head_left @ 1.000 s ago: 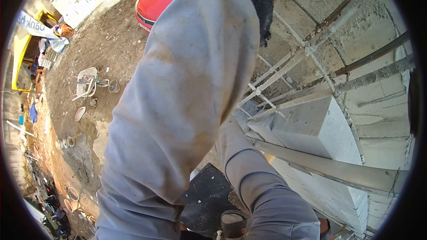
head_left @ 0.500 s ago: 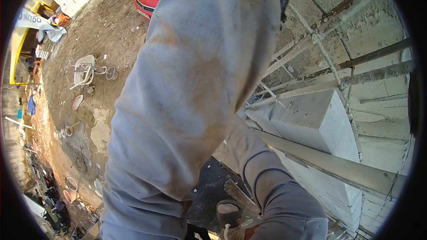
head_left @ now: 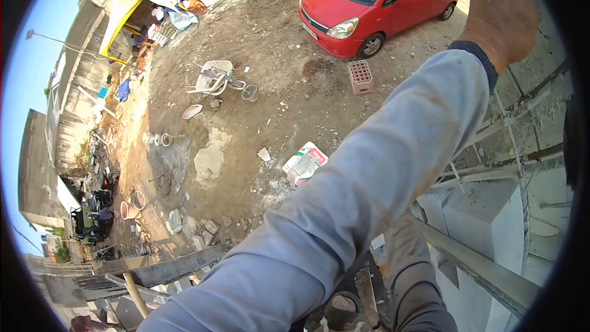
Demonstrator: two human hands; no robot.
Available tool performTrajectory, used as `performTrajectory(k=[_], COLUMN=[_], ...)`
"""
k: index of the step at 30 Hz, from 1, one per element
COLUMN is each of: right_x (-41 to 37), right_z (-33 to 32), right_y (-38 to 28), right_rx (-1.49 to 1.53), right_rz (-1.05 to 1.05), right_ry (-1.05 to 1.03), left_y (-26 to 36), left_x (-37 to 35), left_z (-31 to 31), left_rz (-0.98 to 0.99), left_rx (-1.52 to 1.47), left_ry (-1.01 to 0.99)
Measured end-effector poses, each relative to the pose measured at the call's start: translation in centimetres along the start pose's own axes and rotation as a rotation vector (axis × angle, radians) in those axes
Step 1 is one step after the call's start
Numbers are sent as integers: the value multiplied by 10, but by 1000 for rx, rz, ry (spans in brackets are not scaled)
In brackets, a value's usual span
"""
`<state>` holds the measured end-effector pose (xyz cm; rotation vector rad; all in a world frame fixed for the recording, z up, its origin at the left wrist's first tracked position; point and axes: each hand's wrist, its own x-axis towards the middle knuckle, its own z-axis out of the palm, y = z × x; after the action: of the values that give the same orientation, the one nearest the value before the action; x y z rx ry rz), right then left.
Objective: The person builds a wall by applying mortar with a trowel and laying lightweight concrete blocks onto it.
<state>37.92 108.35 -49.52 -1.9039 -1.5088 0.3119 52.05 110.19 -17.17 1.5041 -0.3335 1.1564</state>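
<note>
My left arm, in a stained grey sleeve [head_left: 369, 178], reaches from the bottom left to the upper right. Beyond its dark cuff, my left hand [head_left: 503, 15] is at the frame's top edge near the rough wall. Its back faces me; the fingers are mostly cut off, so their grip cannot be made out. Behind this arm, a second grey sleeve [head_left: 415, 270], seemingly my right arm's, runs upward, its hand hidden. Low beside it are a dark round container [head_left: 342, 308] with grey matter and a narrow worn strip [head_left: 367, 298].
A pale block structure [head_left: 482, 209] and a long beam [head_left: 485, 267] line the right side. On the ground far below are a red car [head_left: 375, 3], a crate [head_left: 361, 77], a printed sack [head_left: 304, 163] and a wheelbarrow [head_left: 215, 79].
My left arm has swung right and away from the camera, bringing its hand into view. The view has shifted, showing more ground, the whole car, the crate and the sack.
</note>
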Motion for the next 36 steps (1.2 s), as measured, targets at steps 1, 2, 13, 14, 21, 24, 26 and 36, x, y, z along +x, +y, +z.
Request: performTrajectory(k=[1, 2, 13, 14, 21, 24, 26, 36], right_x=[24, 43, 107, 109, 122, 117, 179, 121], right_z=[-39, -88, -336, -336, -331, -361, -379, -331], right_y=[-61, -106, -121, -113, -88, -82, -47, -101], right_rx=[78, 152, 2626, 2623, 3031, 2864, 2660, 3235], right_rz=[-72, -123, -583, -580, -1014, -644, -292, -990], right_ry=[148, 294, 325, 322, -279, -190, -143, -148], left_y=[-24, -32, 198, 187, 132, 121, 92, 69], left_x=[6, 9, -18, -17, -13, -16, -10, -10], left_z=[13, 21, -44, -42, -39, -35, -27, -29], left_rz=[-70, 49, 259, 263, 300, 301, 294, 293], left_rx=[33, -38, 345, 370, 548, 607, 647, 878], left_ry=[46, 105, 220, 223, 262, 262, 254, 263])
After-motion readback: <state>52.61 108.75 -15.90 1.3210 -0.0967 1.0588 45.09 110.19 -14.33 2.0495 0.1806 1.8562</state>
